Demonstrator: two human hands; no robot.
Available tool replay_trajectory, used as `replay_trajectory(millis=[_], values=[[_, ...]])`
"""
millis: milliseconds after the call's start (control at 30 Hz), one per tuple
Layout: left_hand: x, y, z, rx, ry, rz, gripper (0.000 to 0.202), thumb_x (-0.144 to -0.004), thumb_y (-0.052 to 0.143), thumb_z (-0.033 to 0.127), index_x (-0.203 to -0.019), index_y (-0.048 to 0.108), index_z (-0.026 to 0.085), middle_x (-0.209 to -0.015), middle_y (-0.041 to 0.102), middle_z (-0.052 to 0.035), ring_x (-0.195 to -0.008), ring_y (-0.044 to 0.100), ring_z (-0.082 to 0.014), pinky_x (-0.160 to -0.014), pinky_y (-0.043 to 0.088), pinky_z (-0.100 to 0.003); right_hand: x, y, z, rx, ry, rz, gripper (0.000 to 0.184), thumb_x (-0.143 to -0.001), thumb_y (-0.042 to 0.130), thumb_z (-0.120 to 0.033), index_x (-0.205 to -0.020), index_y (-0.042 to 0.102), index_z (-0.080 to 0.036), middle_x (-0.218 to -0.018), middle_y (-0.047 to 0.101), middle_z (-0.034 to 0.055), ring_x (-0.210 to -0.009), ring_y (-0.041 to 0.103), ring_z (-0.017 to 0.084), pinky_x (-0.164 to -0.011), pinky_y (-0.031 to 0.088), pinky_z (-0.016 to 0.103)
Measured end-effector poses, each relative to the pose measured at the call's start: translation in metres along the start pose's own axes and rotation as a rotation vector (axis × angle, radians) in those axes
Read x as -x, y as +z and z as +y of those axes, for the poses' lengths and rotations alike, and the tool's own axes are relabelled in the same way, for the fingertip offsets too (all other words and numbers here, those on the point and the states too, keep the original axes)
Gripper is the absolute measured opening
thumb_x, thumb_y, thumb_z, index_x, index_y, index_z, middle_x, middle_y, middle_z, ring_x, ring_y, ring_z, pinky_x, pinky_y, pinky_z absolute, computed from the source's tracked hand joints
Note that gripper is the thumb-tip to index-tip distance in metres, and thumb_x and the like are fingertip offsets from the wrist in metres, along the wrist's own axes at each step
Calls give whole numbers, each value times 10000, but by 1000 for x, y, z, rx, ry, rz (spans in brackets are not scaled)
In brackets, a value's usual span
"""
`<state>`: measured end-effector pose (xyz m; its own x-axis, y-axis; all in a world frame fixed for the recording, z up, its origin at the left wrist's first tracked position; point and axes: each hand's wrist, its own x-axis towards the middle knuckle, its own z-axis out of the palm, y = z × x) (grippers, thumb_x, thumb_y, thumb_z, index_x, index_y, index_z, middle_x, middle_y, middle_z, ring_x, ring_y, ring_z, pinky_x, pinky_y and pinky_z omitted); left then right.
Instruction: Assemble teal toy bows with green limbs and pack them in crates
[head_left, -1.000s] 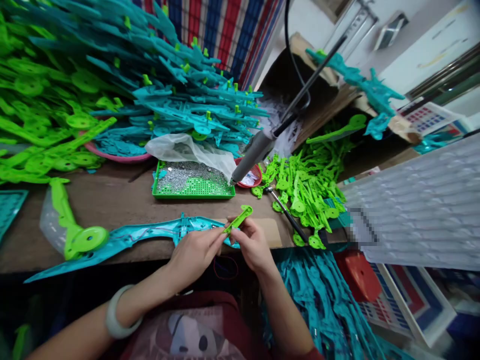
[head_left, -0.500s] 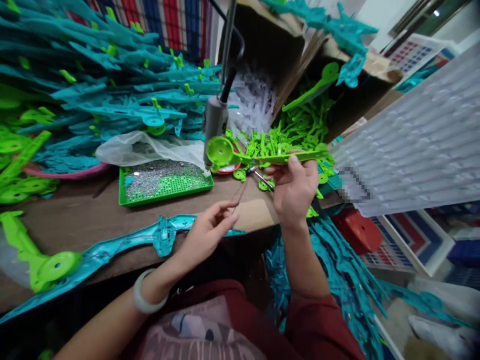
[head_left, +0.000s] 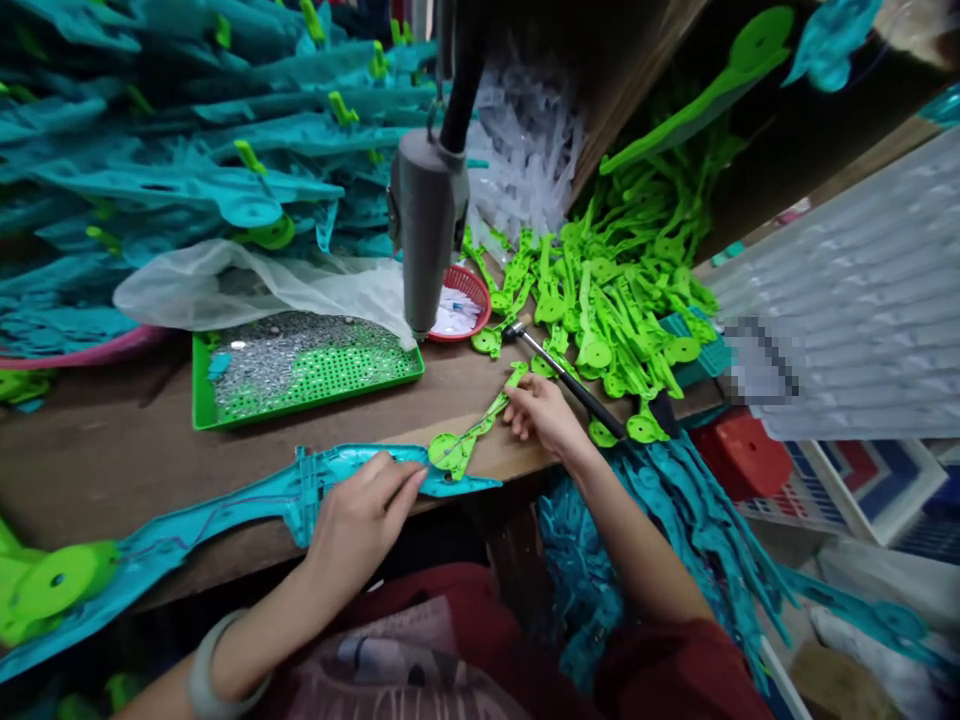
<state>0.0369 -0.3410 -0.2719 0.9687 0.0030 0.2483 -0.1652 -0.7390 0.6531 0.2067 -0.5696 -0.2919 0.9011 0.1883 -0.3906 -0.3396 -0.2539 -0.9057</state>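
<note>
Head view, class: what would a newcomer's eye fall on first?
Probably the bright green heap right of centre and the blue pile at upper left. Between them hangs a grey tool, with a green tray of small silvery bits beside it. Nearer the person, the right hand touches a slim green piece.

Along the front of the table (head_left: 97, 445), a long part (head_left: 225, 508) is lying, a smaller part (head_left: 450, 457) slanting over its right end. Behind, a tray (head_left: 307, 408) is holding small bits (head_left: 270, 350); rightward, a hammer (head_left: 574, 385) is lying before heaped parts (head_left: 592, 300).
</note>
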Motion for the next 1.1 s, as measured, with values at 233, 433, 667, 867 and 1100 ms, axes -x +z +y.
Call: replay_trajectory(millis=[233,433,667,867,1100], values=[[7,10,-9,-183,269,-35,274,-1047,470,268,-934,709,196,-711,627,15,-579,624,-118,-566,414,-258,35,13,3,827,-1040,-279,190,-960,522,-173,-1142,577,-167,-1053,616,127,-914,613,197,-765,551,323],[2,7,-3,-139,334,-70,190,-1015,532,231,-1018,718,191,-685,629,26,-561,615,-123,-577,439,-271,28,13,2,827,-1078,-486,135,-1006,473,-174,-1007,609,-178,-969,604,93,-872,538,190,-770,510,320],[-2,1,3,-184,296,19,157,-1014,534,197,-1032,686,167,-763,694,-1,-616,663,-134,-622,455,-274,26,21,-6,901,-892,-498,158,-1013,469,-208,-919,592,-174,-937,570,86,-878,521,207,-809,478,346],[2,7,7,-132,324,-64,164,-1018,512,212,-973,669,190,-671,612,28,-533,593,-146,-550,397,-304,24,15,-15,708,-793,-608,135,-1005,502,-191,-930,614,-180,-969,580,72,-945,567,183,-850,501,318],[1,6,11,-21,295,-119,166,-1014,491,189,-954,646,195,-703,581,17,-584,583,-150,-572,386,-299,23,7,-18,644,-697,-691,82,-971,556,-164,-975,636,-181,-1067,537,83,-1030,567,180,-930,521,345]])
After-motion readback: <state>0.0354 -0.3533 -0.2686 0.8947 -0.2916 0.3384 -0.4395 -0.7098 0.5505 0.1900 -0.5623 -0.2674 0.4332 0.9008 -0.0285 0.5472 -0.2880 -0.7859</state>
